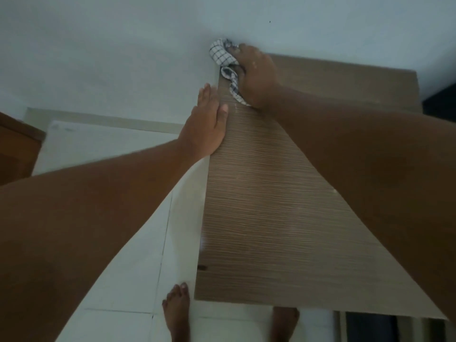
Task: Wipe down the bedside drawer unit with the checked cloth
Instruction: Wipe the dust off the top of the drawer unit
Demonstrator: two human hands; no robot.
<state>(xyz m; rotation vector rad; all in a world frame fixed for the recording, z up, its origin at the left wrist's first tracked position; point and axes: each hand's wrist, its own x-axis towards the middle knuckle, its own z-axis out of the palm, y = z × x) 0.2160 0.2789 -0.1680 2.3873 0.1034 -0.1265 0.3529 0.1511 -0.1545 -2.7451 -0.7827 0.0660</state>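
Observation:
The bedside drawer unit shows its brown wood-grain top from above, running from my feet up to the pale wall. My right hand grips the bunched white checked cloth at the unit's far left corner, against the wall. Part of the cloth trails under that hand along the top. My left hand lies flat with straight fingers on the unit's left edge, just nearer than the cloth, and holds nothing.
A pale wall rises behind the unit. White floor tiles lie to the left, where my bare foot stands. A brown wooden piece sits at far left, a dark object at far right.

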